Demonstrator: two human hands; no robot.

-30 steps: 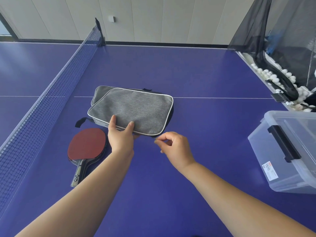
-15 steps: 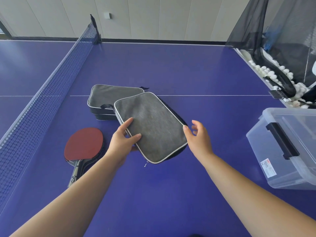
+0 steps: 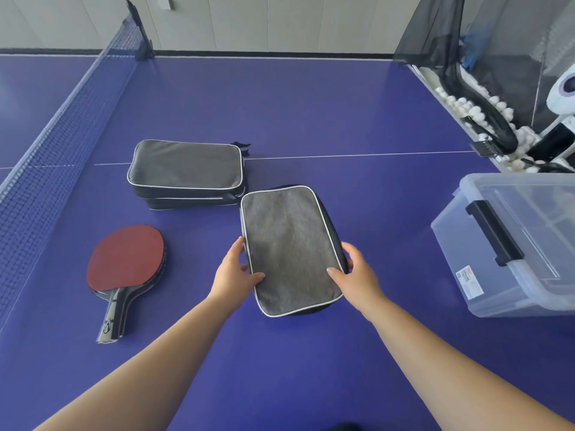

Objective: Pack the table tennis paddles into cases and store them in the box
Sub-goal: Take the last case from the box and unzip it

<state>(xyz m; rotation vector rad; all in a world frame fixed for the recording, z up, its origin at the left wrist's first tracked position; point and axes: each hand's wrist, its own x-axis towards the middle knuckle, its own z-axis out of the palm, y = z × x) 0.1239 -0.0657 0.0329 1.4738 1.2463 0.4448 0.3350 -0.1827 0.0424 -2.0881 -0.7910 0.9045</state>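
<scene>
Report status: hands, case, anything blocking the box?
Left hand and right hand grip case by its sides. Paddles unpacked. Box lidded.

A blue table [image 3: 311,113] carries a white line [image 3: 357,156] running across, well beyond the hands. A net [image 3: 62,119] stretches away far left of the left hand. Far right of the right hand, beyond the table's edge, white balls [image 3: 466,105] lie under black mesh [image 3: 435,29], beside a white machine [image 3: 563,91].
</scene>
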